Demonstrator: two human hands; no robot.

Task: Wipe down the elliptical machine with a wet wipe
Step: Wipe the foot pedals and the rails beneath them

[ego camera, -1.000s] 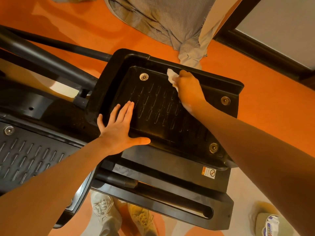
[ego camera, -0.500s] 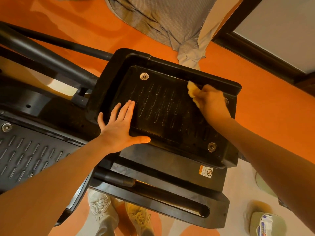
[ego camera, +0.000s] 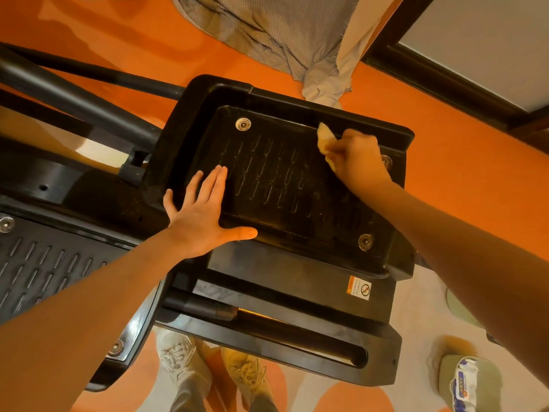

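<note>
The elliptical's black right foot pedal (ego camera: 282, 188) fills the middle of the view, ribbed with slots and round bolts at its corners. My right hand (ego camera: 359, 157) grips a crumpled wet wipe (ego camera: 325, 135) and presses it against the pedal's far right inner corner, next to the raised rim. My left hand (ego camera: 202, 215) lies flat with straight fingers on the pedal's near left part, thumb spread along the front edge. The second pedal (ego camera: 44, 263) sits lower at the left.
Black frame tubes (ego camera: 74, 96) run off to the upper left. A warning sticker (ego camera: 359, 288) marks the rear base. My shoes (ego camera: 208, 370) stand on the orange floor below. A wipe packet (ego camera: 465, 385) lies at bottom right. A curtain (ego camera: 282, 40) hangs beyond the pedal.
My right hand slid the wipe from the middle of the pedal's far edge rightward into the far right corner. My left hand stayed flat in the same place.
</note>
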